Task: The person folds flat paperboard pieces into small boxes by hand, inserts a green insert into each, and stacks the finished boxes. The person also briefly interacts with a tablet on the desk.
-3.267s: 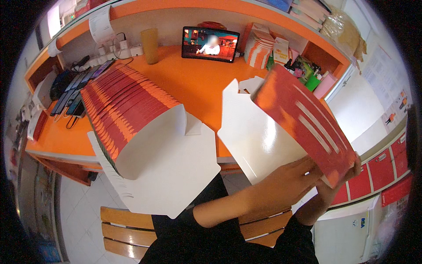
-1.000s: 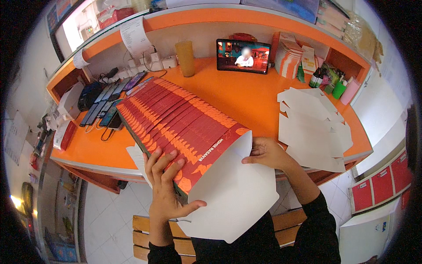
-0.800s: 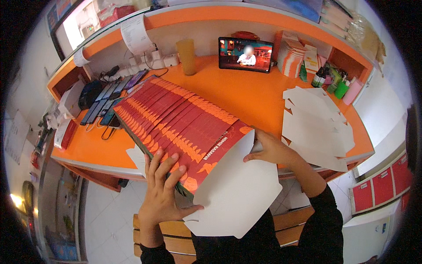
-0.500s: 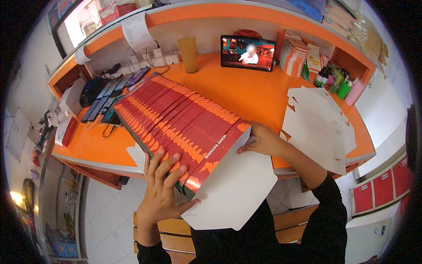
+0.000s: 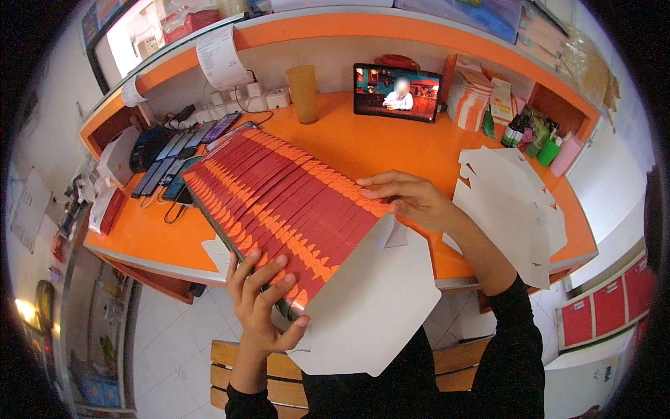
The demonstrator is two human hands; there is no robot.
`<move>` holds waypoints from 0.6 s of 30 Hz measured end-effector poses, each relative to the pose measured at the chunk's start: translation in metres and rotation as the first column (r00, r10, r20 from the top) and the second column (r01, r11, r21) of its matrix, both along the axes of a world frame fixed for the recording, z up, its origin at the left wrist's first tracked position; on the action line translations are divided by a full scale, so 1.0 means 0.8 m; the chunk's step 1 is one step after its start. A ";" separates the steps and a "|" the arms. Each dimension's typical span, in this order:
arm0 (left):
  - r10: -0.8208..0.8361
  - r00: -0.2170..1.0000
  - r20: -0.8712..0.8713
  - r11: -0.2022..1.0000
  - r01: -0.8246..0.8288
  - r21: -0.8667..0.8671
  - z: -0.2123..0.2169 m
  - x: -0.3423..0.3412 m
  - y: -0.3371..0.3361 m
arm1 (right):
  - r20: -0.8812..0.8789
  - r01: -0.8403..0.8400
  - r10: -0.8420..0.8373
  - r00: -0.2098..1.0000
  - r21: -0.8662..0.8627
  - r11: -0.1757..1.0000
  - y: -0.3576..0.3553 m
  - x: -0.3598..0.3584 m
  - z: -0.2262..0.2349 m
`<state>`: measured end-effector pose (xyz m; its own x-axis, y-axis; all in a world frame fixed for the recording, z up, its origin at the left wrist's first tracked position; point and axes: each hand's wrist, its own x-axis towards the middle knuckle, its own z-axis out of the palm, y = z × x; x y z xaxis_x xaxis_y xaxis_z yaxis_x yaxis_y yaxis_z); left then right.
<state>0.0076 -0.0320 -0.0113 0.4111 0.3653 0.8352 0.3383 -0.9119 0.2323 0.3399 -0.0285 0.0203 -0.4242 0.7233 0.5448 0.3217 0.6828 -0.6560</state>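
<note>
A fanned stack of red cardboard sheets with orange leaf patterns point(image 5: 279, 199) slants across the desk toward me, its pieces overlapping. My left hand point(image 5: 262, 300) grips its near left corner, fingers over the printed top and thumb at the near edge. On the stack's right edge rests my right hand point(image 5: 415, 199), its fingers stretched out over the print and apart. Under the near end, a white die-cut cardboard sheet point(image 5: 380, 304) sticks out over my lap; its far part is hidden by the stack.
More white die-cut sheets point(image 5: 506, 209) lie on the orange desk point(image 5: 335, 143) at right. A tablet showing video point(image 5: 396, 93) and a yellow cup point(image 5: 302, 94) stand behind. Several phones point(image 5: 174, 150) lie at left, near power strips. A wooden slatted bench point(image 5: 279, 377) is below.
The front red sheet's lettered edge no longer shows. My right hand has moved off the near corner, up along the edge, and its fingers have spread. My left hand stays at its corner.
</note>
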 end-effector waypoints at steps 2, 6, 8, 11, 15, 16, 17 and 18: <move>0.011 1.000 -0.024 1.000 -0.010 0.010 0.000 0.001 0.000 | 0.005 0.048 -0.049 0.999 0.035 0.998 -0.002 0.000 0.000; 0.029 1.000 0.010 1.000 -0.029 0.002 0.001 0.008 -0.004 | 0.006 0.271 -0.271 0.963 -0.068 0.960 -0.027 -0.018 0.008; 0.036 0.999 -0.019 0.998 -0.037 -0.048 0.007 0.007 -0.009 | 0.098 0.496 -0.491 0.866 -0.027 0.868 -0.062 -0.033 0.016; 0.065 0.997 -0.045 0.987 -0.071 -0.147 0.020 -0.009 -0.021 | 0.178 0.786 -0.818 0.548 0.225 0.576 -0.132 -0.032 -0.005; 0.223 0.958 -0.183 0.940 -0.261 -0.221 0.044 0.005 -0.053 | 0.350 0.883 -0.841 -0.413 0.380 -0.275 -0.273 0.051 -0.073; 0.308 0.942 -0.135 0.926 -0.329 -0.184 0.046 0.010 -0.066 | 0.397 0.816 -0.721 -0.568 0.388 -0.429 -0.295 0.067 -0.094; 0.287 0.958 0.028 0.944 -0.278 -0.178 0.050 0.020 -0.078 | 0.345 0.832 -0.760 -0.550 0.299 -0.467 -0.316 0.092 -0.108; 0.219 0.962 0.162 0.965 -0.189 -0.183 0.052 0.028 -0.097 | 0.285 0.850 -0.802 -0.526 0.201 -0.486 -0.334 0.116 -0.122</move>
<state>0.0299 -0.1093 0.0304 0.1621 0.5641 0.8097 0.4520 -0.7718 0.4472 0.4328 -0.2953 -0.0775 0.8258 0.1779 0.5352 0.4265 -0.8180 -0.3860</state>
